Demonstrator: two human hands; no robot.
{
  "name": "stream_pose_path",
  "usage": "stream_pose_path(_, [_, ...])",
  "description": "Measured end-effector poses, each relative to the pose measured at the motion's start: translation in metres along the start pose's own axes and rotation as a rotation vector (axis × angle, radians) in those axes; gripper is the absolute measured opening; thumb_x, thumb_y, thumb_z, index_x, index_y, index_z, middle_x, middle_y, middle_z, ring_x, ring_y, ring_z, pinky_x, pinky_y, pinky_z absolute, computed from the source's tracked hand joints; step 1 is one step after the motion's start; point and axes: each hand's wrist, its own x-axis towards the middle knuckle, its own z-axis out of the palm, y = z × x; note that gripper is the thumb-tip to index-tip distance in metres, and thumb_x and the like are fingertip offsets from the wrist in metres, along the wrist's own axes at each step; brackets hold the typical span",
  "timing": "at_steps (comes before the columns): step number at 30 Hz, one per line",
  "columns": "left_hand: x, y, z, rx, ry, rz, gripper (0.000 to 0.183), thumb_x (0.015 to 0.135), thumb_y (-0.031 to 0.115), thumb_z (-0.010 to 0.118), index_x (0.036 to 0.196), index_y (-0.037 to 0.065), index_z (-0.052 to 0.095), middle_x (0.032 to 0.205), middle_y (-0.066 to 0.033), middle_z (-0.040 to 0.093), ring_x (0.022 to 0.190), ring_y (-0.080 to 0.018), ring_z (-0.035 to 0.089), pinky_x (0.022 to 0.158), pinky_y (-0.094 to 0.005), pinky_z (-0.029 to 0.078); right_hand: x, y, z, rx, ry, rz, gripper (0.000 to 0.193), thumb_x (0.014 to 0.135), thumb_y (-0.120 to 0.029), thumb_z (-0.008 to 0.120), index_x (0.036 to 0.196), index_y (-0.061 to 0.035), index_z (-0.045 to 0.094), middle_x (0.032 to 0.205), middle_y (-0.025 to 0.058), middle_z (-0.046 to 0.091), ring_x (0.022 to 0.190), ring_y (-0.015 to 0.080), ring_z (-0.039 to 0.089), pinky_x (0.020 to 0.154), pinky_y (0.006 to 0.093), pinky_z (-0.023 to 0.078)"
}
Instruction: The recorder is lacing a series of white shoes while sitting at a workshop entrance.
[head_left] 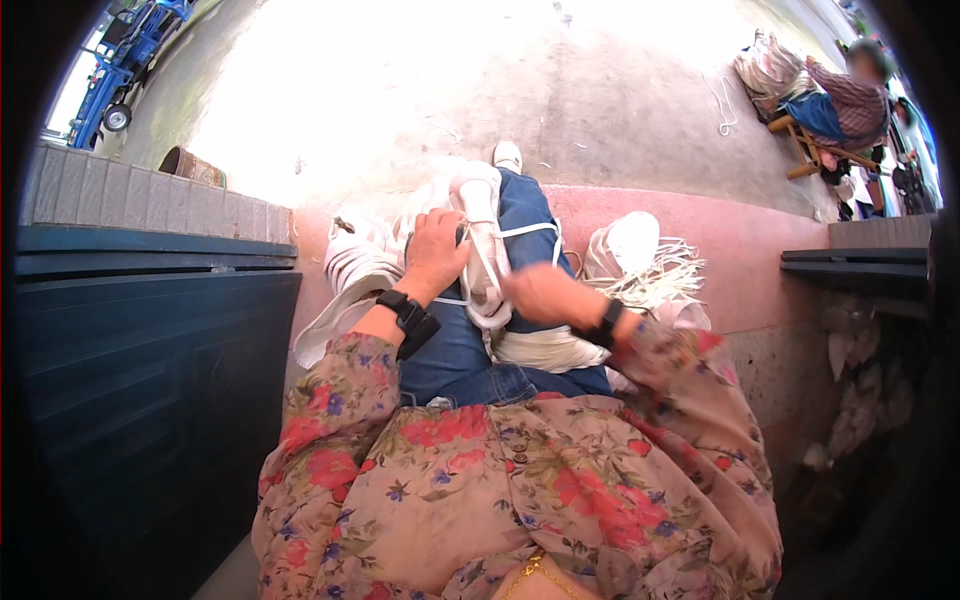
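A white shoe (478,205) rests on my lap between my jeans-clad thighs. My left hand (437,245) is closed on its left side, fingers curled over the upper. Close by the shoe's right edge, my right hand (545,295) is smeared by motion, so I cannot tell how its fingers stand. A white lace (530,231) runs from the shoe across my right leg. Beneath my right wrist lies a thick bundle of white laces (555,350) on my thigh.
White shoes strung together (360,262) lie left of my legs. On the right are another white shoe (633,240) and a pile of laces (668,272). Dark blue door panels (150,390) flank me. Another person (845,105) sits far right; a brown pot (193,166) stands far left.
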Motion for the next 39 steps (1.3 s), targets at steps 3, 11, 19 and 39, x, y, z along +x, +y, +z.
stream_pose_path(3, [-0.005, 0.027, -0.019, 0.060, 0.034, 0.344, 0.030, 0.069, 0.008, 0.057, 0.099, 0.006, 0.056, 0.095, -0.0111, 0.056, 0.090, -0.0325, 0.049, 0.083, -0.0401, 0.039, -0.063, -0.032, -0.029, 0.419, -0.236, 0.088, 0.022, 0.085, -0.023, 0.047, 0.079, -0.0018, 0.052, 0.067, 0.0168, 0.056, 0.065, 0.0295, 0.058, 0.062, 0.0385, 0.045])
stream_pose_path(11, [-0.001, 0.082, -0.030, -0.355, -0.252, 0.206, 0.019, 0.080, 0.008, 0.053, 0.098, 0.006, 0.059, 0.074, -0.0106, 0.058, 0.066, -0.0184, 0.056, 0.060, -0.0287, 0.044, -0.034, -0.023, -0.087, 1.522, 0.259, 0.619, 0.022, 0.090, -0.027, 0.044, 0.080, -0.0084, 0.050, 0.058, -0.0064, 0.034, 0.050, 0.0039, 0.032, 0.048, 0.0198, 0.030])
stream_pose_path(19, [-0.013, 0.060, -0.034, -0.820, -0.140, -0.465, 0.019, 0.087, 0.014, 0.051, 0.093, -0.003, 0.058, 0.070, -0.0021, 0.058, 0.063, -0.0080, 0.053, 0.058, -0.0214, 0.043, 0.026, -0.024, -0.037, 1.453, 0.490, 0.479, 0.035, 0.090, -0.029, 0.043, 0.113, -0.0042, 0.052, 0.089, 0.0000, 0.053, 0.079, 0.0073, 0.048, 0.067, 0.0222, 0.040])
stream_pose_path(39, [0.021, -0.004, -0.009, -0.635, -0.079, -0.455, 0.024, 0.080, 0.017, 0.059, 0.094, -0.002, 0.060, 0.077, -0.0028, 0.059, 0.070, -0.0083, 0.050, 0.060, -0.0244, 0.041, 0.026, -0.028, -0.055, 1.433, 0.635, 0.314, 0.025, 0.087, -0.024, 0.054, 0.083, -0.0008, 0.064, 0.074, 0.0023, 0.062, 0.070, 0.0066, 0.052, 0.068, 0.0200, 0.040])
